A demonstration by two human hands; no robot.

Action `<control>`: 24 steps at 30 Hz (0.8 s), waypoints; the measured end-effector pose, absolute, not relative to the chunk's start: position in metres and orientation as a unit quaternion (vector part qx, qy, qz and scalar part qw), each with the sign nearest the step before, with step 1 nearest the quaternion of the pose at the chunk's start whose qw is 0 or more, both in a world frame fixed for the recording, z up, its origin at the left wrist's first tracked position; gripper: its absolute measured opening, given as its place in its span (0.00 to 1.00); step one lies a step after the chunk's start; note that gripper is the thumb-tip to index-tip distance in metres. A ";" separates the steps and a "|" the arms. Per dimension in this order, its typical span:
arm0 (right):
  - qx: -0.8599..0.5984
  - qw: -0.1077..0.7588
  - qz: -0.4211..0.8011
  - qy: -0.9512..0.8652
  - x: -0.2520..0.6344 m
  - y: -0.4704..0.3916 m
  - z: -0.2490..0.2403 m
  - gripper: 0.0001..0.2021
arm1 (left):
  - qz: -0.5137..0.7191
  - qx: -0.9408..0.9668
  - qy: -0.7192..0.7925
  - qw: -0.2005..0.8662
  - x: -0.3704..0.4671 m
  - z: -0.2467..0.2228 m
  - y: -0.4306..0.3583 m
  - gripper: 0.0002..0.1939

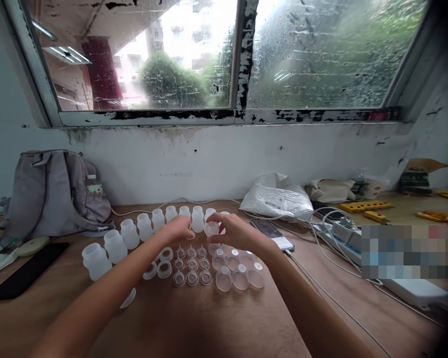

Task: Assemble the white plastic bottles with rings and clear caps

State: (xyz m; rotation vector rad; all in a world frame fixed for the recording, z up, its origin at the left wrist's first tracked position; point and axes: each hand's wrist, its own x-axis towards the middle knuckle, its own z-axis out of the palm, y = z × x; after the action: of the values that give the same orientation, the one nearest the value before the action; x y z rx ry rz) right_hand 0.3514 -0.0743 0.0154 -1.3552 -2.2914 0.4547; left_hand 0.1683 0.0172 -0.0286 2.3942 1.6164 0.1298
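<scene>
Working at a broad brown table (254, 318), reaching over it with both bare arms toward the back edge. Seeing a grey backpack (45, 194) near the left end of that edge, and a silvery bag (274, 199) right of its middle. Holding a single dome (211, 228), clear and small, in a narrow pinch of the right hand (241, 232), just in front of the bottle line. Turning the left hand (177, 228) knuckles-up beside it, hiding the fingertips; not being able to tell its grip. Finding a phone (272, 234) in front of the bag. Having frosted bottles (97, 262) standing open-mouthed, curving from the left side to the back edge. Nearer the front edge, seeing more clear domes (240, 277) in rows, pale rings (165, 269) by the left forearm, and teats (192, 277) between, three by three. Seemingly being mid-handling with one dome; probably calling next for a light, steady pinch above the teats. Noticing print on the bag and text on the phone's lit screen, but not managing to read either.
</scene>
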 end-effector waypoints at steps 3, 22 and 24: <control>-0.478 0.223 0.153 -0.836 0.349 -0.080 0.017 0.18 | 0.004 0.825 0.551 0.125 0.178 -0.035 0.023 0.11; -0.489 0.200 0.141 -0.837 0.348 -0.083 0.016 0.20 | -0.056 0.810 0.574 0.106 0.180 -0.045 0.018 0.16; -0.491 0.200 0.145 -0.835 0.347 -0.083 0.015 0.20 | -0.042 0.811 0.575 0.100 0.177 -0.040 0.018 0.16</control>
State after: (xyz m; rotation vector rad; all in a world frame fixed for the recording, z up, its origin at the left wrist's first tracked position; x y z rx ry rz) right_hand 0.3472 -0.0826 0.0153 -1.3725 -2.3339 0.4065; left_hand 0.1765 0.0177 -0.0397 2.3976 1.6992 -0.1230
